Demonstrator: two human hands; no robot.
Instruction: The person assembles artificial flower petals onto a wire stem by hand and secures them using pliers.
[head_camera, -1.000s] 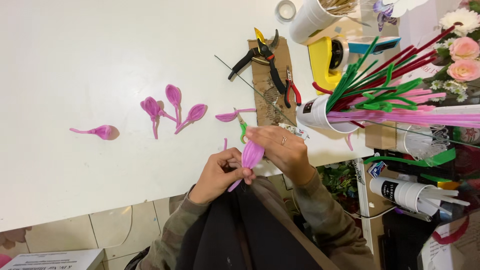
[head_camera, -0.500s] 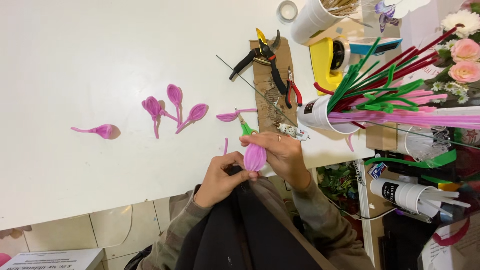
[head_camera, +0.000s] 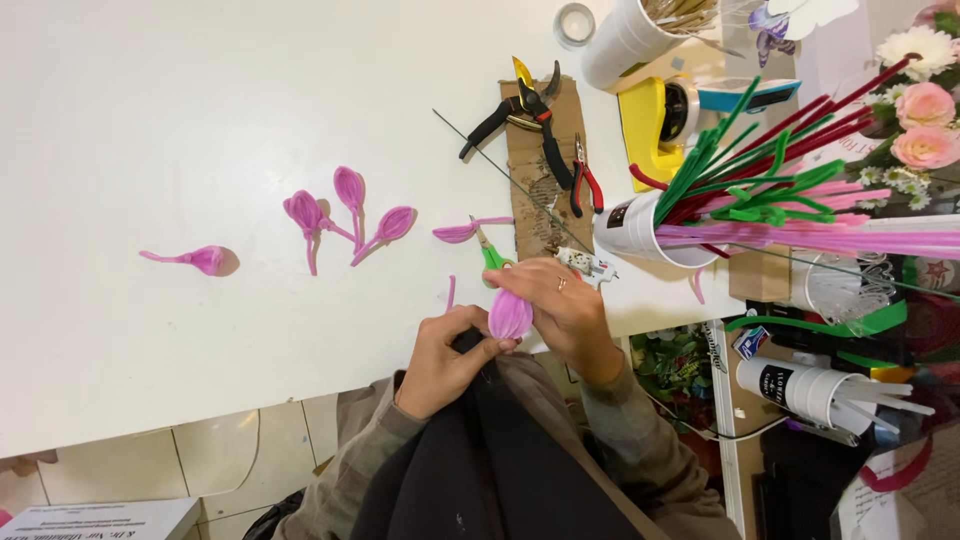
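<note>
Both hands meet at the table's near edge around a pink pipe-cleaner petal (head_camera: 510, 314). My left hand (head_camera: 447, 357) pinches its lower end from the left. My right hand (head_camera: 562, 308), with a ring on one finger, cups the petal from above and the right. Further pink petals lie on the white table (head_camera: 180, 120): three close together (head_camera: 350, 190), a single one (head_camera: 205, 260) far left, and one (head_camera: 460, 232) just above my hands next to green-handled scissors (head_camera: 490, 256).
A cardboard piece (head_camera: 540, 190) carries black pruners (head_camera: 515, 105) and red-handled pliers (head_camera: 583, 180). A thin wire (head_camera: 500, 170) crosses it. A white cup (head_camera: 640, 228) of green, red and pink pipe cleaners lies right; a glue gun (head_camera: 588, 265), tape roll (head_camera: 575, 22) and artificial flowers (head_camera: 925, 95) are nearby.
The petal's stem, seen sticking out to the lower left a second ago, is now covered by my left hand. Both hands have closed in slightly around the petal.
</note>
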